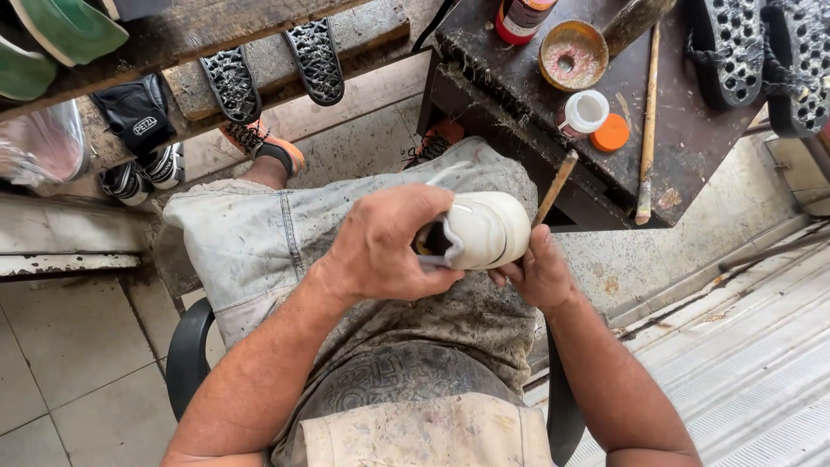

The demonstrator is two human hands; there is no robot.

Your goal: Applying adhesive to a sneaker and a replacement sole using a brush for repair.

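My left hand (385, 242) grips a white shoe (480, 229) over my lap, fingers wrapped around its opening. My right hand (540, 272) sits under the shoe's far end and holds a thin wooden stick (555, 186) that points up toward the workbench. The shoe's toe faces right. The stick's lower end is hidden behind the shoe and my fingers.
A dark, stained workbench (692, 130) stands ahead with a small open jar (584, 112), its orange lid (611, 133), a round dish (572, 54), a red bottle (521, 17) and a long stick (647, 121). Black studded soles (316, 60) lie on a shelf at the left.
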